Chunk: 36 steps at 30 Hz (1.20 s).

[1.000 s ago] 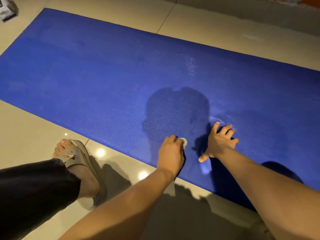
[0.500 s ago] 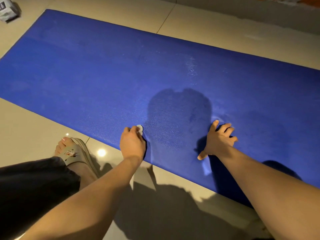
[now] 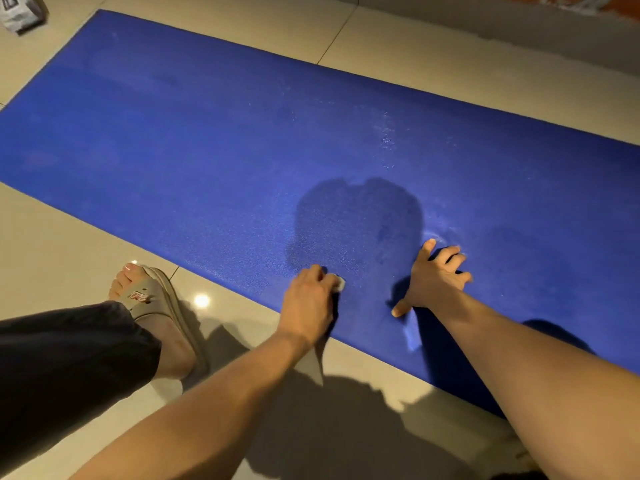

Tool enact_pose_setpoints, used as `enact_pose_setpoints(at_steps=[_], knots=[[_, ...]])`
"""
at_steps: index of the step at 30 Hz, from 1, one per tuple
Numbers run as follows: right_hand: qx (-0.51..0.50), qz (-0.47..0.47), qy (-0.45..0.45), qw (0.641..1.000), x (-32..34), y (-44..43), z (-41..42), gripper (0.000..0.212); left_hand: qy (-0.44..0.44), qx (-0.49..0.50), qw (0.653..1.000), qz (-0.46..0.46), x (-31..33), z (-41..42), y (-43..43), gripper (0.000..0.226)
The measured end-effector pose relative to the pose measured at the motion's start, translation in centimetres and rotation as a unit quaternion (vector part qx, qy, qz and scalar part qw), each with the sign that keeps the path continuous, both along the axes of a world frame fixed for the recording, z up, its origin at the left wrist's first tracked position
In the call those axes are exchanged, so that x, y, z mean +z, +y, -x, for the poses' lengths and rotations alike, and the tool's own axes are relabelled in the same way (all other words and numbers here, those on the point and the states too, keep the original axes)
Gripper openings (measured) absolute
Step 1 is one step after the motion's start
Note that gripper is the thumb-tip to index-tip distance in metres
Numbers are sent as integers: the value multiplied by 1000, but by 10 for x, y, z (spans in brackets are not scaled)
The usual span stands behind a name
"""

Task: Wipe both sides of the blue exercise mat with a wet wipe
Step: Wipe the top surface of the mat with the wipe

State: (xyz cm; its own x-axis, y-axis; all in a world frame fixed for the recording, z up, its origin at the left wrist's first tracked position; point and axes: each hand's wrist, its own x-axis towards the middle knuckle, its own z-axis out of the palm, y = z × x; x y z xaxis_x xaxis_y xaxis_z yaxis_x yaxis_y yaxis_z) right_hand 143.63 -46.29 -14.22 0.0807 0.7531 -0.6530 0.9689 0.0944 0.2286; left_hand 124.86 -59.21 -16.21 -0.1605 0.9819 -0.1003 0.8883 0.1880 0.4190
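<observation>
The blue exercise mat [image 3: 214,143] lies flat on the tiled floor and runs from the far left to the near right. My left hand [image 3: 310,303] grips a small white wet wipe [image 3: 341,284] and presses it on the mat close to the near edge. Only a corner of the wipe shows past the fingers. My right hand [image 3: 434,280] rests on the mat a little to the right, fingers spread and slightly bent, thumb pointing back toward the near edge.
My left foot in a beige slide sandal [image 3: 156,303] stands on the tiles just off the mat's near edge, below a dark trouser leg [image 3: 65,368]. A small grey-white packet [image 3: 20,12] lies at the far left corner. A low wall base [image 3: 519,26] runs behind.
My left hand swept left along the mat's near edge with the wipe, then came back to the right. The right hand stayed planted in the same spot.
</observation>
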Motion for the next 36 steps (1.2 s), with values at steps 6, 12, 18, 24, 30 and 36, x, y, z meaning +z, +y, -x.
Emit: enact_pose_setpoints(at_steps=[6, 12, 18, 24, 30, 36], knots=[[10, -6, 15, 1000, 3, -3, -4, 173, 20, 258, 966, 11, 2, 81, 0, 25], [21, -23, 22, 999, 3, -7, -6, 172, -32, 294, 955, 12, 7, 33, -11, 17], [21, -22, 19, 999, 2, -8, -7, 173, -68, 90, 993, 25, 8, -48, -28, 12], [13, -5, 13, 1000, 2, -5, -5, 173, 4, 57, 998, 15, 10, 12, -21, 23], [16, -7, 12, 1000, 2, -5, -5, 172, 4, 306, 952, 29, 4, 83, -20, 22], [7, 4, 15, 1000, 3, -6, -2, 168, -81, 298, 951, -2, 4, 6, -37, 13]])
